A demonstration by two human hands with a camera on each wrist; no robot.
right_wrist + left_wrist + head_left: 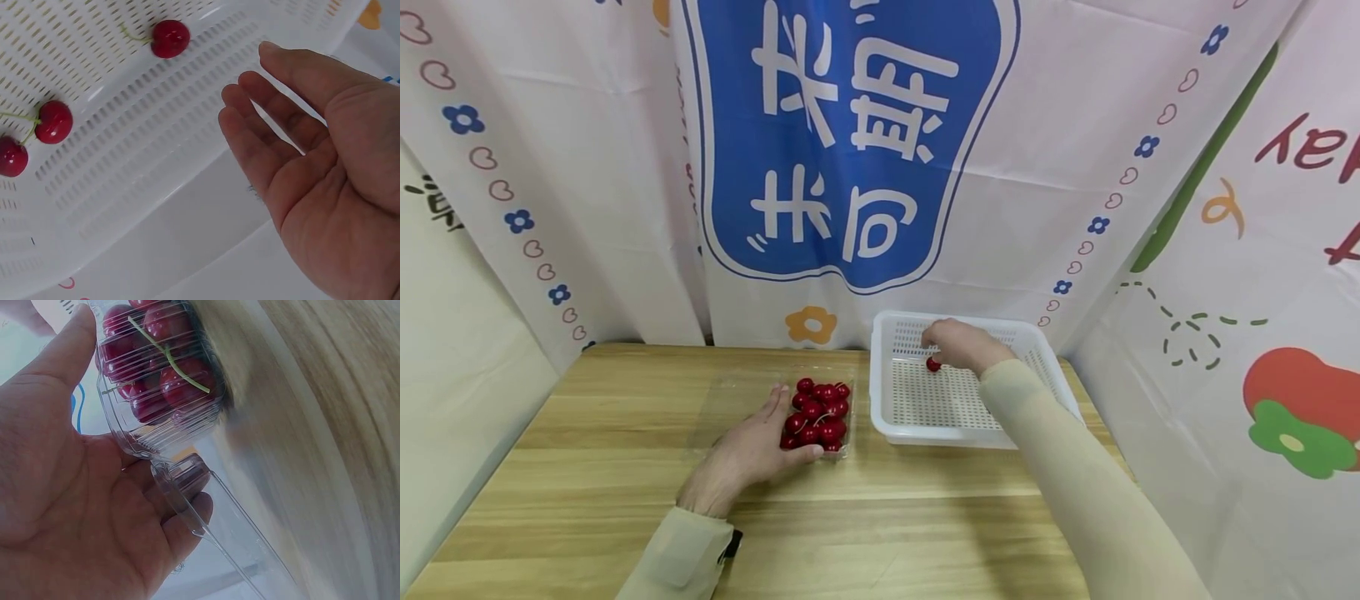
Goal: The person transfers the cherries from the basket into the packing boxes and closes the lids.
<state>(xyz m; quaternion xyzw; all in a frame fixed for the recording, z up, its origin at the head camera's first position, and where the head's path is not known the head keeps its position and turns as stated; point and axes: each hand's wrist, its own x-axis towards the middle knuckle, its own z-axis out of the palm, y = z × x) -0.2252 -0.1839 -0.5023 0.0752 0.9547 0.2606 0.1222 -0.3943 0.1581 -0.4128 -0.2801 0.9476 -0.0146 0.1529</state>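
My left hand (pixel 748 454) grips the near left corner of a clear plastic clamshell box (pixel 187 428) full of red cherries (pixel 812 410). In the left wrist view its thumb lies along one side and the fingers bend behind the hinge. The clear lid (pixel 231 519) hangs open past them. My right hand (pixel 312 137) hovers over a white perforated basket (pixel 891 432), fingers loosely bent, holding nothing. Below those fingers is a cherry (pixel 170 39) with a green stem, on the basket floor. Two more cherries (pixel 54 122) lie close together there; in the head view the right hand hides them.
Box and basket stand side by side on a wooden table (pixel 880 517), basket to the right. Behind them hangs a printed white curtain (pixel 1000 208), close to the basket's far rim. Another printed sheet (pixel 1187 375) borders the right side.
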